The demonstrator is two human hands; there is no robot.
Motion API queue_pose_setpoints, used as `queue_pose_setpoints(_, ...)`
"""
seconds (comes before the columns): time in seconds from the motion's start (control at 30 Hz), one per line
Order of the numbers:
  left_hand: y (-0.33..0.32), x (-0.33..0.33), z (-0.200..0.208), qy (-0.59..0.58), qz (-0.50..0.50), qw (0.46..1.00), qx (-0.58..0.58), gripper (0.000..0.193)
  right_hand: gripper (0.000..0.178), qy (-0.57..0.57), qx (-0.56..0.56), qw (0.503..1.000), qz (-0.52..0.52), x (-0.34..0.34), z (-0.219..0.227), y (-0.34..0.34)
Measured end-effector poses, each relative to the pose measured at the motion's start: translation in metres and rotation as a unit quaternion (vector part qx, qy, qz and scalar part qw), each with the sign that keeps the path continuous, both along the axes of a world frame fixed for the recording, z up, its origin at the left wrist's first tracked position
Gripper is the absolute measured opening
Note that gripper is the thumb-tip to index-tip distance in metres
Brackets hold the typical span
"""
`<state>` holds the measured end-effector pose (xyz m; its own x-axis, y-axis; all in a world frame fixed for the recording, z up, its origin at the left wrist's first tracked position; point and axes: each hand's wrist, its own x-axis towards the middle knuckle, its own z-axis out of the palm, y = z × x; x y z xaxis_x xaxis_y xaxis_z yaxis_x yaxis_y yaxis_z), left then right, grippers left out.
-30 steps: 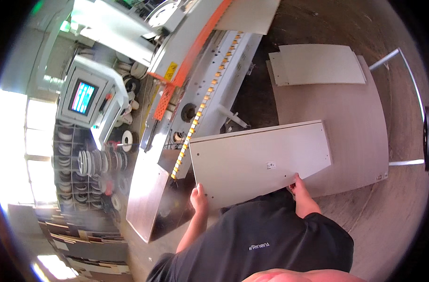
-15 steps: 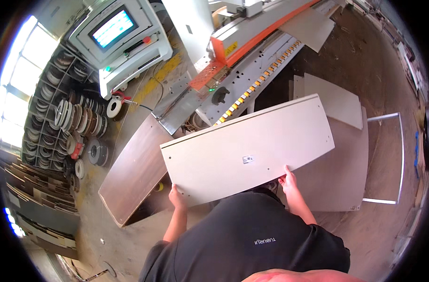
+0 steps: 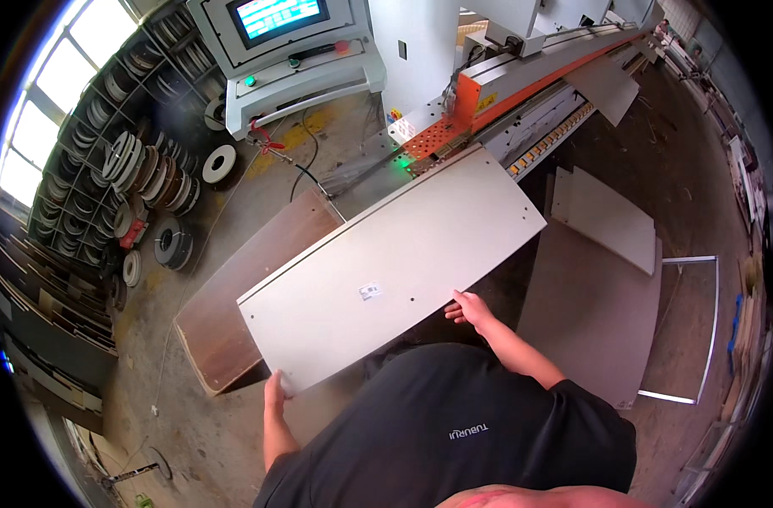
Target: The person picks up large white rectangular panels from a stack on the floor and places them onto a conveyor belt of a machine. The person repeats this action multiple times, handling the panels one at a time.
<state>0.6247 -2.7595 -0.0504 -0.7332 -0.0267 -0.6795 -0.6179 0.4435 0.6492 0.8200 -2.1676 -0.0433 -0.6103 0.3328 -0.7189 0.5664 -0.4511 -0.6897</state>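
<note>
I hold a long white rectangular panel (image 3: pixel 395 271) flat in front of my chest, slanting from lower left to upper right. My left hand (image 3: pixel 275 391) grips its near left corner. My right hand (image 3: pixel 468 310) holds the near long edge further right, fingers under the board. The panel carries a small sticker near its middle and several small drilled holes. Its far end reaches over the infeed of the orange and grey edge-banding machine (image 3: pixel 479 102). Below the panel's left part lies a brown board (image 3: pixel 234 296).
A control console with a lit screen (image 3: pixel 289 42) stands at the back. Shelves with rolls of edge tape (image 3: pixel 141 186) line the left wall. Stacked pale and brown boards (image 3: pixel 602 279) lie on a cart at the right, with a white frame (image 3: pixel 691 322) beyond.
The panel has swung and moved toward the machine, its far end now over the infeed. My view has turned, bringing the console and tape rolls more to the centre.
</note>
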Motion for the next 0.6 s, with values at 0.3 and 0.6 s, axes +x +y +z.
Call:
queue_pose_setpoints(0.3,-0.025,0.001,-0.012,0.052,0.037,0.979,-0.196,0.072,0.034,0.012,0.033,0.997,0.072,-0.071,-0.004,0.0)
queue_pose_setpoints(0.6,-0.02,-0.008,-0.052,0.161,0.069,0.954,-0.243,0.05,0.063,0.184,-0.187,0.961,-0.089,-0.075,0.026,-0.023)
